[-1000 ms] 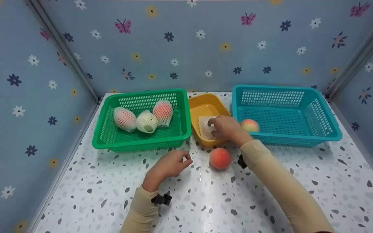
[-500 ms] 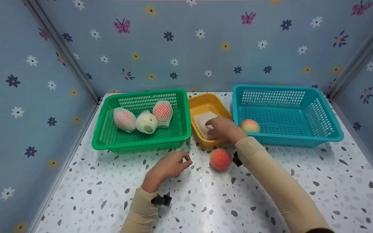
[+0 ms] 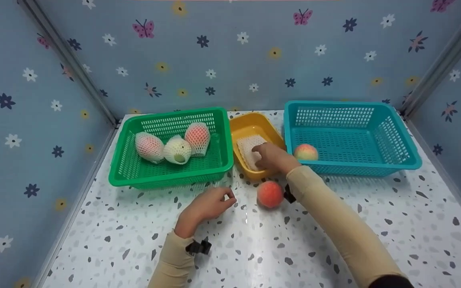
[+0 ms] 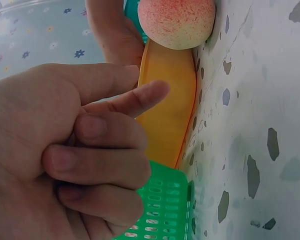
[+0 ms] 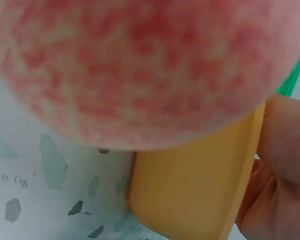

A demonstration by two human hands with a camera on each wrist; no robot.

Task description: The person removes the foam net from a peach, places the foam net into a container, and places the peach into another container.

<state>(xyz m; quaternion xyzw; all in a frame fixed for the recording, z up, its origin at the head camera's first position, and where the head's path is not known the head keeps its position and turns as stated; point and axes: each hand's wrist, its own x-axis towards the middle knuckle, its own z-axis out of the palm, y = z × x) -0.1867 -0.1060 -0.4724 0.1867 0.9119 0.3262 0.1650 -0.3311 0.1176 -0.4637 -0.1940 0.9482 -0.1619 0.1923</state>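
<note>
In the head view my right hand (image 3: 275,157) reaches into the yellow tray (image 3: 250,125), its curled finger and thumb pinching the right side of a white foam fruit net (image 3: 246,149). Its fingertips are hidden behind the tray wall in the right wrist view. My left hand (image 3: 208,205) rests above the table, loosely curled and holding nothing. Between the hands, just in front of the tray, sits a bare red peach (image 3: 270,195); it looms large in the right wrist view and shows at the top of the left wrist view.
Left of the tray stands a green basket (image 3: 170,179) holding several net-wrapped fruits (image 3: 197,136). On the right is a blue basket (image 3: 350,166) with one pale pink peach (image 3: 306,152) in its near left corner. Patterned panels (image 3: 230,72) enclose the speckled table (image 3: 262,248).
My right hand has shifted slightly left within the tray. The foam net bulged up under the fingers half a second ago and now looks flatter. My left hand and the peaches stay put.
</note>
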